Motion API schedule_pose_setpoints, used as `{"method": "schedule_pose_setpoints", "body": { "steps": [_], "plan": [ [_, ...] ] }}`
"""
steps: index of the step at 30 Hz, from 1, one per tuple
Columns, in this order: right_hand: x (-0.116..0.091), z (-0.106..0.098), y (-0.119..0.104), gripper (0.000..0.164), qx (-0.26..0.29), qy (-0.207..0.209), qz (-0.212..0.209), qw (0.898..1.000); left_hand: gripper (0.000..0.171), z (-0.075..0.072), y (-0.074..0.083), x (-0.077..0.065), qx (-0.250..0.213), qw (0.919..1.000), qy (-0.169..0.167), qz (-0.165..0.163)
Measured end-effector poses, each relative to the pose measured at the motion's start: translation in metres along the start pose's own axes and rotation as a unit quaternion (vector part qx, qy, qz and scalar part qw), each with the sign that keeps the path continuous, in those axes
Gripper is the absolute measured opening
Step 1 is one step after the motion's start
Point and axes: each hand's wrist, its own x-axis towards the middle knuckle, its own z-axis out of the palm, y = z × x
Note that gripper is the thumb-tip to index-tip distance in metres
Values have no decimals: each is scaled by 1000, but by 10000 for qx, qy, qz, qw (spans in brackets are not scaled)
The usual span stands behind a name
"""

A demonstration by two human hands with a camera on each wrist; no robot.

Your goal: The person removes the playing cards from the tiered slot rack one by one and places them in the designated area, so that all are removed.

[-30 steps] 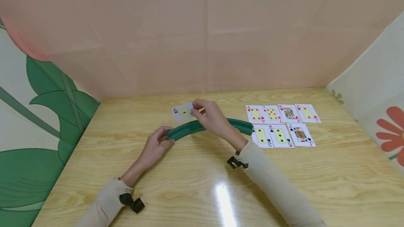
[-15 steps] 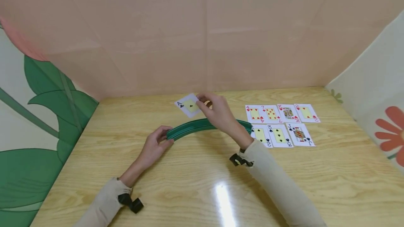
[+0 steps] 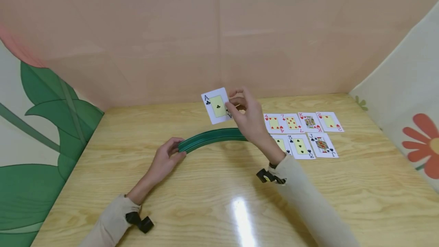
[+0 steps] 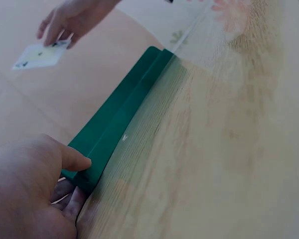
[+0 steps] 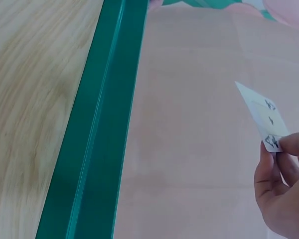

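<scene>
My right hand (image 3: 249, 119) pinches a playing card, the ace of clubs (image 3: 217, 106), by its lower right corner. The card is raised above the far part of the table, its face toward me. In the right wrist view thumb and fingers hold the ace at one end. My left hand (image 3: 165, 160) grips the left end of a curved green card holder (image 3: 205, 139), thumb on the near side, as the left wrist view also shows (image 4: 114, 109). A groove runs along the holder. Its right end is hidden behind my right hand in the head view.
On the wooden table (image 3: 199, 201), two rows of face-up cards lie to the right. The back row has red cards, among them the king (image 3: 310, 122); the front row has spades, among them the jack (image 3: 322, 145). A pink cloth wall (image 3: 164, 48) rises behind the table.
My right hand has lifted the ace of clubs off the table behind the holder, moving up and right and turning it more upright. The left hand keeps its grip on the holder.
</scene>
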Motion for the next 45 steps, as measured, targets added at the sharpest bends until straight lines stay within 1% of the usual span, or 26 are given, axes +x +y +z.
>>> {"method": "schedule_pose_setpoints", "body": {
  "steps": [3, 4, 6, 8, 12, 14, 18, 21, 26, 30, 34, 41, 45],
  "plan": [
    [-3, -4, 1, 8, -179, 59, -172, 9997, 34, 0, -1, -1, -34, 10000, 6, 40],
    [-5, -5, 1, 6, -254, 73, -216, 9994, 34, 0, -1, -1, -38, 10000, 11, 66],
    [-8, -9, 0, 9, -301, 66, -221, 9993, 34, 0, -1, -1, -42, 9999, 22, 109],
    [-13, -13, 0, 12, -145, 14, -139, 9998, 34, 0, -1, -1, -40, 9999, 26, 142],
    [-22, -21, -2, 14, 448, -114, 137, 9988, 34, 0, -1, -1, -18, 9999, 20, 147],
    [-26, -24, -2, 15, 658, -143, 212, 9975, 34, 0, -1, 0, -5, 9999, 17, 154],
    [-33, -34, -4, 15, 795, -152, 247, 9964, 33, -1, 1, -1, 7, 9999, 37, 153],
    [-39, -43, -4, 15, 711, -145, 258, 9970, 33, -1, 1, -1, 17, 9999, 35, 166],
    [-47, -58, -3, 16, 420, -163, 385, 9982, 34, -2, 1, -2, 25, 9999, 25, 165],
    [-53, -68, -11, 16, 111, -194, 454, 9987, 34, -3, 0, -2, 24, 9999, 53, 155],
    [-57, -79, -18, 16, -155, -144, 431, 9988, 34, -3, 0, -3, 0, 9999, 49, 112],
    [-66, -102, 1, 18, -167, 45, 377, 9991, 33, -3, -1, -2, 30, 9999, 61, 104],
    [-71, -115, 3, 18, -301, 175, 378, 9987, 34, -3, -1, -3, -4, 9999, 60, 85]
  ]
}}
